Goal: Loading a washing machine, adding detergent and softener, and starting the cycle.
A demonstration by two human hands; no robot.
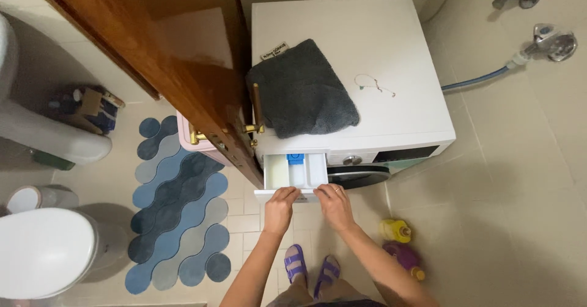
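A white washing machine (367,32) stands against the tiled wall. Its detergent drawer (278,171) is pulled out, showing white compartments and a blue insert. My left hand (280,206) grips the drawer's front edge on the left side. My right hand (333,202), with a ring on one finger, holds the same front edge on the right side. A folded dark grey towel (302,90) lies on top of the machine, next to a thin cord (374,84).
An open wooden door (153,50) with brass handles stands just left of the drawer. A yellow bottle (397,229) and a purple bottle (405,257) stand on the floor to my right. A blue wavy mat (177,209), toilet (43,249) and wall taps (553,43) surround me.
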